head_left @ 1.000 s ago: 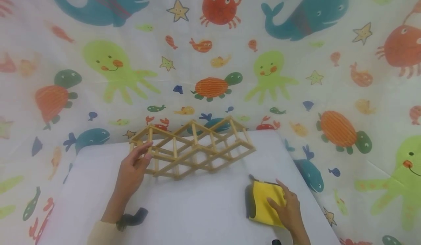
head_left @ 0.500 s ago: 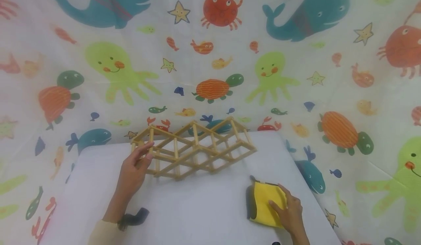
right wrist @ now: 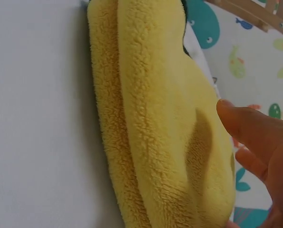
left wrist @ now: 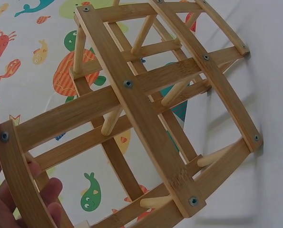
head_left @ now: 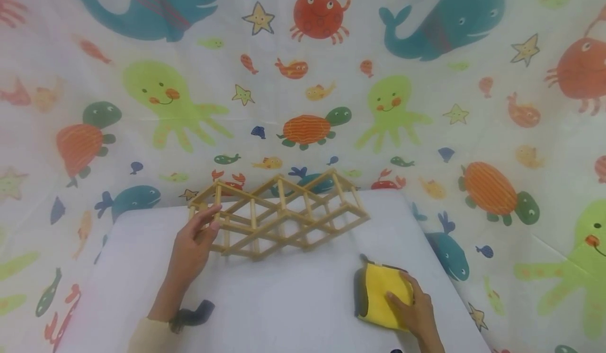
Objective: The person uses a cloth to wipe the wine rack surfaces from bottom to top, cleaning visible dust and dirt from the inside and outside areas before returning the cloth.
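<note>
A folding bamboo wine rack (head_left: 284, 214), with crossed slats and round dowels, stands stretched out at the table's back. My left hand (head_left: 188, 245) holds its left end; in the left wrist view, fingers (left wrist: 50, 189) reach around the end slat of the rack (left wrist: 143, 118). To the right lies a folded yellow cloth (head_left: 384, 295) with a dark grey side and a fuzzy surface (right wrist: 151, 114). My right hand (head_left: 418, 311) rests at the cloth's right edge, fingers loosely bent. In the right wrist view its thumb (right wrist: 255, 128) sits apart from the cloth, casting a shadow.
The white table (head_left: 284, 311) ends at a curtain (head_left: 293, 90) printed with sea animals, which surrounds it at the back and sides. A black strap piece (head_left: 193, 315) sits at the left wrist. A small black object (head_left: 396, 351) shows at the bottom edge.
My right hand's fingers have shifted slightly lower along the cloth's right edge. The left hand and the rack have stayed in place; the view has moved a little.
</note>
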The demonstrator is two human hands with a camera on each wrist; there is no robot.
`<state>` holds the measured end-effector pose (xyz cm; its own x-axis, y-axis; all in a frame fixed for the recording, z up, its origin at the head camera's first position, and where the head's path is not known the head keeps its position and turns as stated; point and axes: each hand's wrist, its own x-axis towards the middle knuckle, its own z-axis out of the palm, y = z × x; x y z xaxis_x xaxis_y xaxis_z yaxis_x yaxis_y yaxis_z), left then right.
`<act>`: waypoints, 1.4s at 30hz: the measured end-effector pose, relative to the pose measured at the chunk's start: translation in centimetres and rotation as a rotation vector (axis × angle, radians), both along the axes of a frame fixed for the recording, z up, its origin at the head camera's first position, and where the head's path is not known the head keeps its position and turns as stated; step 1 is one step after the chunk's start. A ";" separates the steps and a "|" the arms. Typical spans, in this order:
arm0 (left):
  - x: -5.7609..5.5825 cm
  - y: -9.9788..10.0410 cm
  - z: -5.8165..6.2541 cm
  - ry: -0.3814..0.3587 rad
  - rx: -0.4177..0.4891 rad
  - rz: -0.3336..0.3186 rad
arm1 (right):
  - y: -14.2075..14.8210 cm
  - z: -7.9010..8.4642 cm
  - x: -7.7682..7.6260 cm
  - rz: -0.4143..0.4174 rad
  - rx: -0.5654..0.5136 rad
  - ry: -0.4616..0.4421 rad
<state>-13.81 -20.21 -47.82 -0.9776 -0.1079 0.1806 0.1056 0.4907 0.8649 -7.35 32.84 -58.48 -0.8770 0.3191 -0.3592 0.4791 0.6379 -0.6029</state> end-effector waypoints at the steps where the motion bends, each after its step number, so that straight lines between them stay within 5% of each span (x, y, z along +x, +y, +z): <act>1: 0.1 0.0 0.0 -0.001 0.001 0.000 | 0.0 0.0 0.0 -0.004 -0.021 0.001; 18: 0.6 0.4 0.1 0.006 0.016 0.004 | 0.1 0.6 -0.2 -0.063 -0.350 -0.030; 28: 1.1 0.9 0.2 -0.008 0.006 0.026 | 0.3 0.6 0.0 -0.021 -0.334 -0.076; 42: 1.6 1.2 0.0 0.008 0.022 0.020 | -0.1 1.6 0.2 0.009 -0.333 -0.016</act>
<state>-12.22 -19.04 -47.85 -0.9738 -0.1317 0.1855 0.1025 0.4740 0.8745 -7.16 32.71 -56.90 -0.8727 0.1745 -0.4560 0.4854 0.4113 -0.7715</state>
